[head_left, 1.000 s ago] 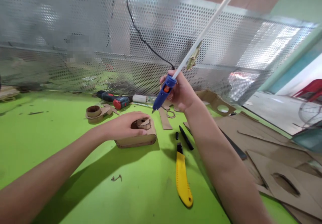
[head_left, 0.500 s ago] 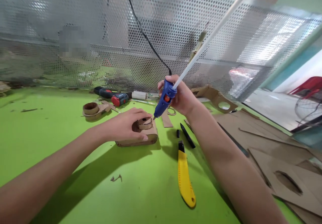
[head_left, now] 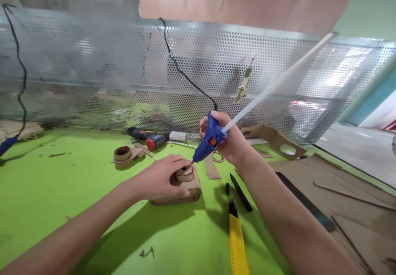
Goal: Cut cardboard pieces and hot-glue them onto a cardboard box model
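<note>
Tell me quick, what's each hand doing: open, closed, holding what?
Left hand: curved over the cardboard box, holding it.
Right hand: closed around the blue glue gun.

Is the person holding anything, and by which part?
Yes: the right hand holds the glue gun by its handle. The left hand lies over the top of the cardboard box; whether it grips it cannot be told.

Smooth blue plastic on the glue gun [head_left: 203, 148]; a cloudy, waxy look on its white stick [head_left: 262, 97]; dull brown card, rough at the cut edges, on the box [head_left: 192, 195]; shiny metal with holes on the screen [head_left: 192, 52]; smooth green finish on the table [head_left: 176, 238].
</note>
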Available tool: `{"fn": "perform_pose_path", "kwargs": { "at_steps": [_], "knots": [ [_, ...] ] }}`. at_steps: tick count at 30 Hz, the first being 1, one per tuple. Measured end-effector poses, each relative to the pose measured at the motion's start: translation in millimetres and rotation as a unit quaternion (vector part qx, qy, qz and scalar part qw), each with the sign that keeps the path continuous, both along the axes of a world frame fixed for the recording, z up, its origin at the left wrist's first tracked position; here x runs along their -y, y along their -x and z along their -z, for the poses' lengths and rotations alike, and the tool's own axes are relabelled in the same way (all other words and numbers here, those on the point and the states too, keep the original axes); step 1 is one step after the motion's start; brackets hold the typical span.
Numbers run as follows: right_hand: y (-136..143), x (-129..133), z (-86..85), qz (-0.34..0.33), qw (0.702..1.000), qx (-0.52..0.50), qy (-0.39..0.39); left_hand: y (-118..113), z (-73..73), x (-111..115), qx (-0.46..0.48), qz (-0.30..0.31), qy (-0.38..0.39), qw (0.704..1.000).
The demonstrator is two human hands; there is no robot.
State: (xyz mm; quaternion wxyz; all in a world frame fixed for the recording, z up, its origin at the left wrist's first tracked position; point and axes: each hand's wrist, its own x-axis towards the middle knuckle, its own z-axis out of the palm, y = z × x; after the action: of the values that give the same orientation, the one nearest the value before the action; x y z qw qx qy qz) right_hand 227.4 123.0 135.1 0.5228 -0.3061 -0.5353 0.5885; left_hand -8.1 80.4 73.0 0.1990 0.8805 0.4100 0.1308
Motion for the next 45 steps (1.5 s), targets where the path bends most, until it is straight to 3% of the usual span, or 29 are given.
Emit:
{"fn": "perform_pose_path", "kwargs": {
  "at_steps": [11, 20, 29, 36, 40, 45],
  "knots": [
    [14.3, 31.1, -15.2, -0.097, 0.993, -0.014, 0.058, 1.3, 5.2, -4.6, 0.027, 0.022, -0.001, 0.999],
    [23.6, 44.4, -15.6, -0.174, 0.983, 0.003, 0.057, 1.9, 7.4, -6.1, 0.039, 0.032, -0.016, 0.999],
    [15.3, 17.9, 3.8, -0.060, 0.997, 0.002, 0.041, 10.0, -0.6, -7.2, 0.009, 0.055, -0.007, 0.998],
    [19.0, 19.5, 5.4, 0.029, 0.987, 0.157, -0.027, 18.8, -6.9, -10.6, -0.027, 0.019, -0.003, 0.999],
    [19.8, 15.1, 8.2, 0.091, 0.951, 0.272, -0.113, 26.4, -14.3, -14.6, -0.063, -0.029, 0.043, 0.997],
    [14.1, 6.6, 13.4, 0.229, 0.848, 0.446, -0.173, 44.5, -25.9, -21.4, -0.129, -0.077, 0.086, 0.985]
  ]
}}
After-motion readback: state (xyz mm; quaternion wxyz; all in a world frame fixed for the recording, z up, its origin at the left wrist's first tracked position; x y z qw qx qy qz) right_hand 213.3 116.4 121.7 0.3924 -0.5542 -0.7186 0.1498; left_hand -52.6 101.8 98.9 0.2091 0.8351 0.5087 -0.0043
